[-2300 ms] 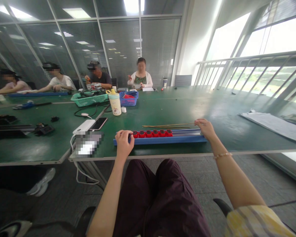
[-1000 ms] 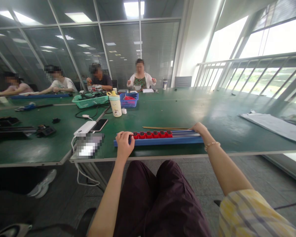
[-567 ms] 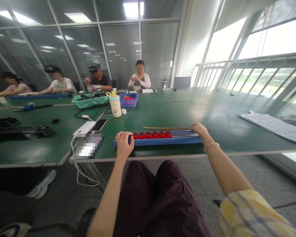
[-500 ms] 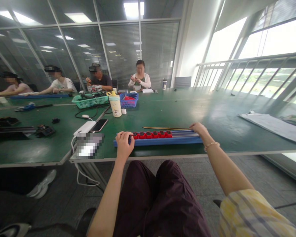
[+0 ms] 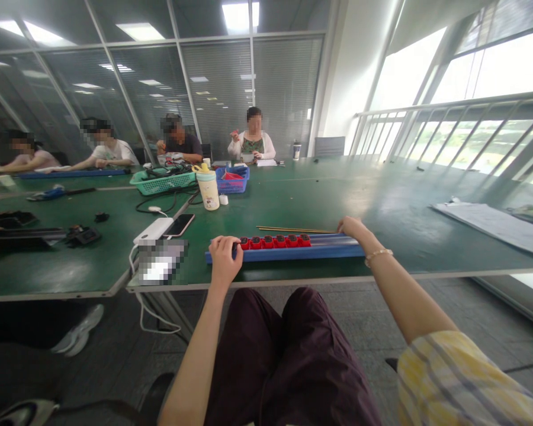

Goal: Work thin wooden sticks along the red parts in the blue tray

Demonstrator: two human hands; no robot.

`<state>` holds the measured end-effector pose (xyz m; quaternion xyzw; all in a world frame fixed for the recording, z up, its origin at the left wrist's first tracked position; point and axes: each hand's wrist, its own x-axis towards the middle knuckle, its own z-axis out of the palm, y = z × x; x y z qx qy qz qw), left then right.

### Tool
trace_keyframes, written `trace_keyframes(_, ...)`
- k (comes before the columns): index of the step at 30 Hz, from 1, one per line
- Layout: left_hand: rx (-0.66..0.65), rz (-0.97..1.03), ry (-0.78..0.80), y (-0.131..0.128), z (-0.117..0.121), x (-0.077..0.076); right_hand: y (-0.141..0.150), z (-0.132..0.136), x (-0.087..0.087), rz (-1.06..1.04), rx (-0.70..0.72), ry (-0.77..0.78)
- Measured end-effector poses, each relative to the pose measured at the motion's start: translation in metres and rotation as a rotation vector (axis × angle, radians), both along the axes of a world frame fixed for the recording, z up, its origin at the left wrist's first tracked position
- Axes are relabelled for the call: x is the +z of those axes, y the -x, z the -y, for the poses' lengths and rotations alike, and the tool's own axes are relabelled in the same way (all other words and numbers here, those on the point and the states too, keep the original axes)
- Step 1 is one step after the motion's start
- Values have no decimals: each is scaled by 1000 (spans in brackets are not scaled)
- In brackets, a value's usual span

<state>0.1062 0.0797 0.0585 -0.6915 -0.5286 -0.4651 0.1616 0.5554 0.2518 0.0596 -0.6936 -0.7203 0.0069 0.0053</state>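
1. Your left hand (image 5: 225, 255) is at the left end of the long blue tray (image 5: 302, 254). Its fingers bend over the end, with a small dark thing (image 5: 235, 245) by the tips. I cannot tell if they pinch it.
2. Your right hand (image 5: 357, 229) is over the back edge of the blue tray, near its right end. Its fingers are bunched at the right ends of the thin gold sticks (image 5: 293, 229). I cannot tell if they pinch a stick.
3. The blue tray lies flat on the green table (image 5: 382, 189), near the edge by your knees. The thin gold sticks lie just behind it.
4. Six red blocks (image 5: 279, 242) with dark tops sit in a row in the blue tray, from your left hand to past the middle. To their right you can see the tray's shiny inside.
5. Left of the blue tray are a white box (image 5: 153, 231) with a cord and a phone (image 5: 180, 225).
6. Farther back are a cup (image 5: 208, 192), a green basket (image 5: 162, 184) and a small blue basket (image 5: 232, 186).
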Motion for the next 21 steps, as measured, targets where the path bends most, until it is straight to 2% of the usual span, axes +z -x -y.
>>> trace_keyframes(8, 13, 6, 32, 0, 2, -1, 10, -5, 9, 53, 24, 149)
trace_keyframes(15, 13, 8, 36, -1, 1, -1, 14, -5, 11, 86, 51, 145)
trace_keyframes(21, 8, 7, 23, -1, 1, -1, 12, -1, 12, 28, 79, 119)
